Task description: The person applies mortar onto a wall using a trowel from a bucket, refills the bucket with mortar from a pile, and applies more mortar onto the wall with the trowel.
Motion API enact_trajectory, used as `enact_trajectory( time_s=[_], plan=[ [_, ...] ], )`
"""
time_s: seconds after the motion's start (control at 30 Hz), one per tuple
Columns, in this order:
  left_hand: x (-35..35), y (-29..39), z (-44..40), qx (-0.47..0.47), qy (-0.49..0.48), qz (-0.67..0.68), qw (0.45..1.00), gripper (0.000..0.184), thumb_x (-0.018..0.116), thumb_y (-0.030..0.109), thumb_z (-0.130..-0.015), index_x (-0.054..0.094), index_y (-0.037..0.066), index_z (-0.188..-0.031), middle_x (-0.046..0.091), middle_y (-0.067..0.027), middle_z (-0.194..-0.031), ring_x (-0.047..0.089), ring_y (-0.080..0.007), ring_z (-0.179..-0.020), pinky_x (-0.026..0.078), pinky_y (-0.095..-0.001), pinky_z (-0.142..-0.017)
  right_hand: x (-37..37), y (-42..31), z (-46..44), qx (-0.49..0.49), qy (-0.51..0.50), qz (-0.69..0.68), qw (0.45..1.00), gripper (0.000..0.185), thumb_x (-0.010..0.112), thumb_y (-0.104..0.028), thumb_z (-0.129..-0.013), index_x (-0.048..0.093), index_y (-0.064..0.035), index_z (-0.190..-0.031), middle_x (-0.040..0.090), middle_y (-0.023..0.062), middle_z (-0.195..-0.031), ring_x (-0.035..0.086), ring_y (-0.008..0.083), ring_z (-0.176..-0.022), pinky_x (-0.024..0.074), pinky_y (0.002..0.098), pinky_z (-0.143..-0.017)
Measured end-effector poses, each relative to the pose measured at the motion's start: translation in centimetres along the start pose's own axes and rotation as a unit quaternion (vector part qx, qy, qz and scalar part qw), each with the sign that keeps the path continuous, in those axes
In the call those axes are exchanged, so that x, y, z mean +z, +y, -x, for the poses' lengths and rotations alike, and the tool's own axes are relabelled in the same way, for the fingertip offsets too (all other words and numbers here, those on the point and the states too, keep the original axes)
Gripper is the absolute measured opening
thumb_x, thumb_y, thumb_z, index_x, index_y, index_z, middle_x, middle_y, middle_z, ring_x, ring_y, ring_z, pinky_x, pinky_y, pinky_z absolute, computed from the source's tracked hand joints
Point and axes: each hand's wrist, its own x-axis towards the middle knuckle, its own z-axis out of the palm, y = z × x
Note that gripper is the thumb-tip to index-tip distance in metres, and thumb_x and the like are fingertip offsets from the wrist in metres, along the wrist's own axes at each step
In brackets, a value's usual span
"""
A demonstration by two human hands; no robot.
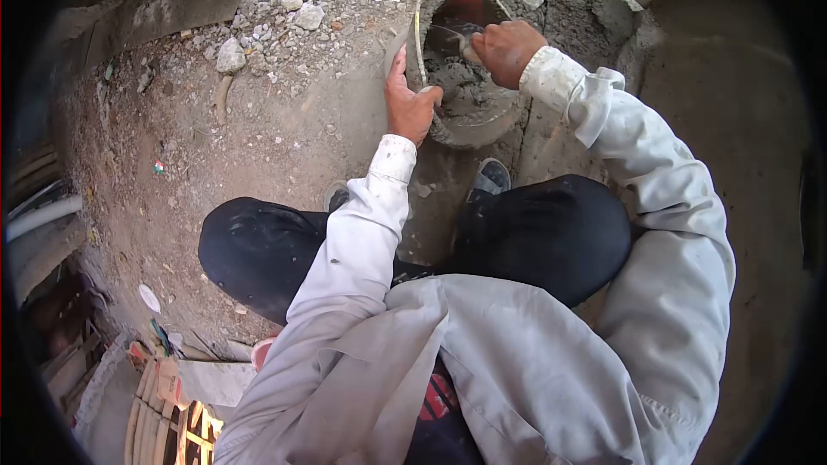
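A mortar-caked bucket (pixel 469 134) leans with its mouth toward me at the top of the head view. Wet grey mortar (pixel 472 90) lies inside it. My left hand (pixel 412 105) grips the bucket's left side, thumb over the rim and fingers along the outer wall. Closed around the handle of what looks like a trowel (pixel 466 45), my right hand (pixel 510 52) is at the bucket's mouth. The tool's thin blade reaches into the bucket and shows only in part.
Broken stones (pixel 308 16) and gravel lie beyond the bucket to the left. A heap of wet mortar (pixel 573 4) sits behind it on the right. A smooth grey slab (pixel 724 120) runs along the right. Bamboo poles (pixel 146 413) and a pale pipe (pixel 43 217) are at the left.
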Motion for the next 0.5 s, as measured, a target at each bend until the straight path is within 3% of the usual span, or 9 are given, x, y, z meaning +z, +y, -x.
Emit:
enact_trajectory(
  time_s=[0.03, 0.17, 0.23, 0.3, 0.33, 0.43, 0.5],
  plan=[
    [-0.2, -0.5, 0.4, -0.008, 0.003, 0.006, 1.000, 0.087, 0.061, -0.010, -0.063, 0.034, -0.009, -0.146, 0.055, -0.0119, -0.125, 0.057, -0.0151, -0.098, 0.051, -0.0248, -0.071, 0.0, -1.7, 0.8, -0.037, 0.009, -0.002, 0.999, 0.015, 0.062, -0.011, -0.080, 0.058, -0.0024, -0.091, 0.064, 0.0156, -0.077, 0.067, 0.0351, -0.079, 0.0539, 0.0446, -0.071],
    [-0.5, -0.3, -0.1, 0.000, 0.015, 0.023, 1.000, 0.085, 0.059, -0.012, -0.064, 0.035, -0.007, -0.146, 0.056, -0.0093, -0.122, 0.057, -0.0134, -0.097, 0.050, -0.0240, -0.068, -1.6, 0.6, 2.1, 0.053, 0.035, -0.065, 0.996, 0.016, 0.064, -0.012, -0.079, 0.060, -0.0017, -0.090, 0.065, 0.0178, -0.078, 0.067, 0.0369, -0.078, 0.0539, 0.0464, -0.070],
    [0.0, 0.7, -0.1, -0.007, 0.004, 0.061, 0.998, 0.085, 0.059, -0.012, -0.064, 0.035, -0.008, -0.146, 0.056, -0.0087, -0.121, 0.057, -0.0134, -0.097, 0.050, -0.0235, -0.068, 3.1, 4.5, -0.6, 0.116, -0.070, -0.063, 0.989, 0.018, 0.066, -0.015, -0.079, 0.065, -0.0002, -0.089, 0.068, 0.0212, -0.083, 0.070, 0.0345, -0.082, 0.0551, 0.0466, -0.072],
    [-0.1, 0.3, -0.7, -0.002, 0.012, 0.040, 0.999, 0.085, 0.058, -0.013, -0.064, 0.035, -0.008, -0.146, 0.057, -0.0090, -0.121, 0.058, -0.0136, -0.096, 0.049, -0.0230, -0.069, 6.2, 3.3, -3.3, 0.180, -0.221, -0.142, 0.948, 0.021, 0.064, -0.011, -0.077, 0.071, 0.0017, -0.093, 0.072, 0.0216, -0.094, 0.073, 0.0327, -0.087, 0.0576, 0.0428, -0.070],
    [-0.3, 0.4, -0.8, -0.011, 0.011, 0.061, 0.998, 0.085, 0.058, -0.014, -0.065, 0.034, -0.007, -0.146, 0.057, -0.0092, -0.121, 0.058, -0.0138, -0.095, 0.049, -0.0231, -0.068, 5.4, 1.7, -3.0, 0.209, -0.261, -0.264, 0.905, 0.023, 0.063, -0.014, -0.077, 0.070, 0.0053, -0.085, 0.071, 0.0255, -0.093, 0.073, 0.0340, -0.085, 0.0573, 0.0441, -0.066],
    [-1.5, -0.4, -0.5, -0.040, 0.020, 0.052, 0.998, 0.086, 0.056, -0.015, -0.066, 0.032, -0.006, -0.147, 0.058, -0.0092, -0.119, 0.059, -0.0144, -0.090, 0.049, -0.0246, -0.065, 3.2, -2.9, -0.5, 0.139, -0.368, -0.361, 0.846, 0.028, 0.065, -0.017, -0.077, 0.069, 0.0055, -0.092, 0.069, 0.0282, -0.097, 0.071, 0.0365, -0.092, 0.0567, 0.0450, -0.074],
    [-1.4, -0.1, -0.4, -0.046, -0.007, 0.088, 0.995, 0.086, 0.056, -0.015, -0.067, 0.030, -0.006, -0.148, 0.060, -0.0090, -0.116, 0.059, -0.0142, -0.086, 0.049, -0.0250, -0.063, 3.4, -3.3, 2.2, 0.056, -0.258, -0.291, 0.920, 0.025, 0.063, -0.012, -0.074, 0.067, 0.0037, -0.094, 0.068, 0.0270, -0.092, 0.069, 0.0387, -0.092, 0.0545, 0.0458, -0.078]
  ],
)
